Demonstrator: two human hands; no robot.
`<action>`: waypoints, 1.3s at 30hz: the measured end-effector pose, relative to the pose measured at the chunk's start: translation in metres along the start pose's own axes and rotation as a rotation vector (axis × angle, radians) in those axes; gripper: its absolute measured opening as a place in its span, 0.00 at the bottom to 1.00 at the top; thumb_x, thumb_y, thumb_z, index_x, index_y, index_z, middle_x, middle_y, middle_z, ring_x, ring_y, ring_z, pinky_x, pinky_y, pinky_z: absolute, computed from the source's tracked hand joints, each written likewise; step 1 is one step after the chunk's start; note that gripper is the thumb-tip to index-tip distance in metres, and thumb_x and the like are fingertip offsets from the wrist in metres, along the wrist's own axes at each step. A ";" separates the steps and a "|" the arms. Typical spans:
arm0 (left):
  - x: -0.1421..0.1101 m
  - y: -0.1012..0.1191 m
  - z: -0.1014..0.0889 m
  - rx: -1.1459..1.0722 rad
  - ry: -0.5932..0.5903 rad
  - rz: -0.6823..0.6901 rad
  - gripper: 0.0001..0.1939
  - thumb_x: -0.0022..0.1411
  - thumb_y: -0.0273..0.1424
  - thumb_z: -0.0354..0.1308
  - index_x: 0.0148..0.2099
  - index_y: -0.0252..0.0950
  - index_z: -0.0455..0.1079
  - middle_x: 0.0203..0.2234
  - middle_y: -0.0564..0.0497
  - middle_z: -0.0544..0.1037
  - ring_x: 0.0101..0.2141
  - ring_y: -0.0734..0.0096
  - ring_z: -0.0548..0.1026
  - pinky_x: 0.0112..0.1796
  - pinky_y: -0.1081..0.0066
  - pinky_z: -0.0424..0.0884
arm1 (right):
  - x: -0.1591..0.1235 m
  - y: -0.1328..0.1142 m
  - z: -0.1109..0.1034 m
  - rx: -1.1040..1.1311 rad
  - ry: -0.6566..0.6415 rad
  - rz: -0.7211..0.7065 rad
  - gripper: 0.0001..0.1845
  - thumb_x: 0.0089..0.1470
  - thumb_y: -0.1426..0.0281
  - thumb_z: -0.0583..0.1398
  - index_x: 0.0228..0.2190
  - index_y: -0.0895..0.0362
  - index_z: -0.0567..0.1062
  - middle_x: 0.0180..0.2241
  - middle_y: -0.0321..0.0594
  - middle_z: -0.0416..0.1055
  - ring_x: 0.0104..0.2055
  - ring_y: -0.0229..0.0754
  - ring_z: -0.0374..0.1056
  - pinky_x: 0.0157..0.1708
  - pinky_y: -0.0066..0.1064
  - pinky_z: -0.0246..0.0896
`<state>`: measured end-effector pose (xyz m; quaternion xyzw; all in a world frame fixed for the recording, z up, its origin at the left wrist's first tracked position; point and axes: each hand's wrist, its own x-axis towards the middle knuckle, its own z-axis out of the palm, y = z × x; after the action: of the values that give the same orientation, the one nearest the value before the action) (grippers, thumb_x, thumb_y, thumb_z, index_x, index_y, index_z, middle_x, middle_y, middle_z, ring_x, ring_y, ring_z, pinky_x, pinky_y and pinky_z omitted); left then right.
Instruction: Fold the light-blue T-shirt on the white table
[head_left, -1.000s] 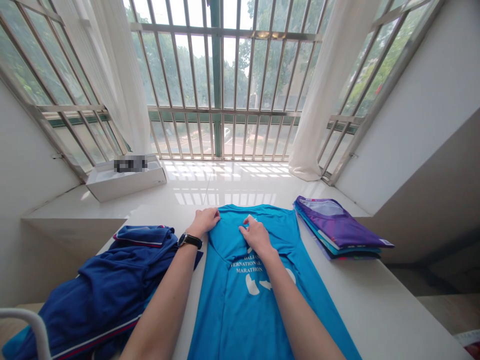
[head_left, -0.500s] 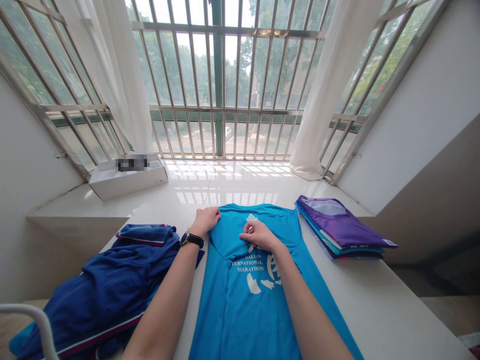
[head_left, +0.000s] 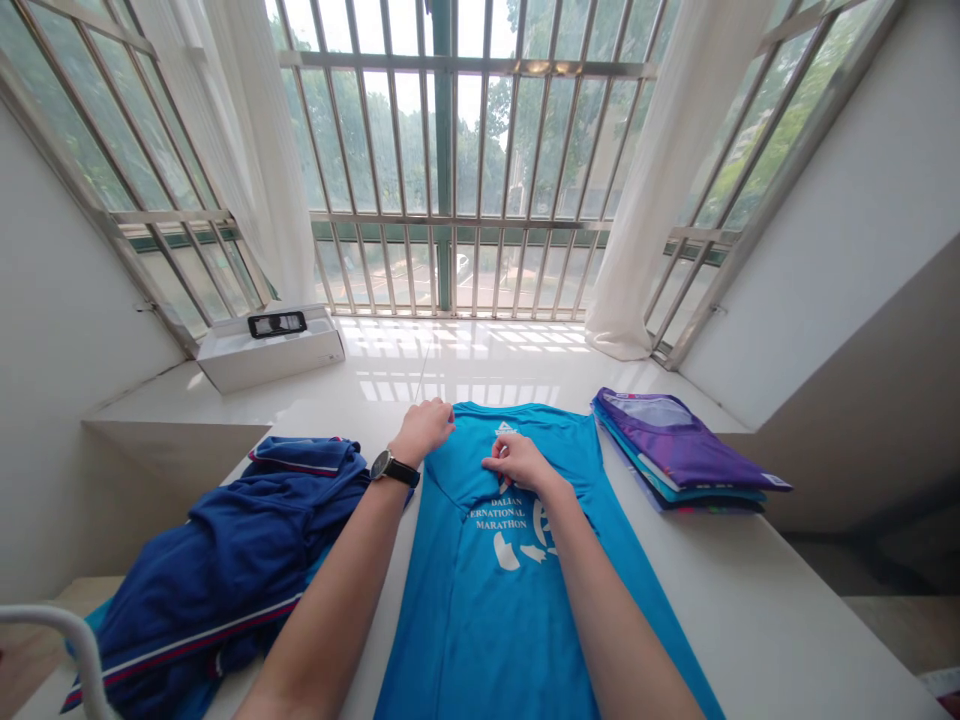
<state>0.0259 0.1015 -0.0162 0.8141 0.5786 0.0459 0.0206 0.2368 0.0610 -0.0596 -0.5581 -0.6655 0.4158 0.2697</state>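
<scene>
A blue T-shirt with white marathon lettering lies flat on the white table, collar toward the window, its left side folded inward. My left hand, a black-strapped watch on its wrist, is at the shirt's left shoulder edge with fingers closed; its fingertips are partly hidden. Over the upper middle of the shirt, my right hand pinches the folded-in fabric between thumb and fingers, just below the small white logo. The lower part of the shirt runs between my forearms.
A heap of navy clothes with striped trim lies at the left. Folded garments, purple on top, are stacked at the right. A white box holding a black device stands on the windowsill. A white curved bar crosses the lower left corner.
My left hand has lifted slightly at the shoulder edge. My right hand stays at nearly the same spot on the shirt. The view has shifted a little.
</scene>
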 end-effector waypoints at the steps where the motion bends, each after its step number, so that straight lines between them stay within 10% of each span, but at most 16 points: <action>1: -0.006 0.005 -0.001 0.004 -0.025 0.026 0.08 0.63 0.33 0.57 0.43 0.39 0.74 0.43 0.46 0.77 0.44 0.57 0.75 0.44 0.63 0.68 | 0.000 0.000 0.000 -0.004 0.001 0.002 0.09 0.46 0.70 0.66 0.23 0.56 0.69 0.16 0.31 0.69 0.16 0.35 0.66 0.16 0.22 0.58; 17: -0.078 0.032 0.062 -0.071 0.242 0.069 0.21 0.71 0.39 0.45 0.61 0.37 0.63 0.60 0.44 0.66 0.59 0.56 0.62 0.60 0.57 0.56 | -0.050 -0.044 0.000 -0.033 0.213 -0.029 0.05 0.57 0.68 0.59 0.31 0.56 0.69 0.24 0.36 0.75 0.22 0.35 0.70 0.22 0.23 0.63; 24: -0.078 0.031 0.061 -0.129 0.251 0.073 0.21 0.70 0.38 0.47 0.60 0.37 0.65 0.59 0.44 0.68 0.59 0.56 0.63 0.60 0.57 0.56 | -0.136 -0.054 0.044 0.182 -0.203 0.043 0.10 0.58 0.66 0.57 0.38 0.57 0.73 0.36 0.41 0.76 0.33 0.39 0.74 0.25 0.25 0.67; 34: -0.078 0.030 0.062 -0.163 0.254 0.069 0.20 0.70 0.37 0.47 0.60 0.37 0.66 0.59 0.44 0.68 0.59 0.57 0.63 0.60 0.58 0.56 | -0.151 -0.073 0.070 -0.291 -0.168 -0.140 0.17 0.54 0.63 0.61 0.44 0.55 0.78 0.47 0.46 0.75 0.41 0.46 0.72 0.42 0.33 0.65; 39: -0.079 0.030 0.061 -0.167 0.251 0.064 0.20 0.70 0.37 0.48 0.60 0.36 0.66 0.59 0.43 0.68 0.59 0.56 0.63 0.60 0.58 0.56 | -0.141 -0.070 0.072 -0.131 -0.209 0.019 0.21 0.54 0.61 0.60 0.48 0.55 0.76 0.42 0.44 0.75 0.33 0.42 0.71 0.30 0.30 0.66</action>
<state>0.0342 0.0188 -0.0782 0.8154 0.5445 0.1960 0.0145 0.1735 -0.0957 -0.0215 -0.5345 -0.7105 0.4297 0.1578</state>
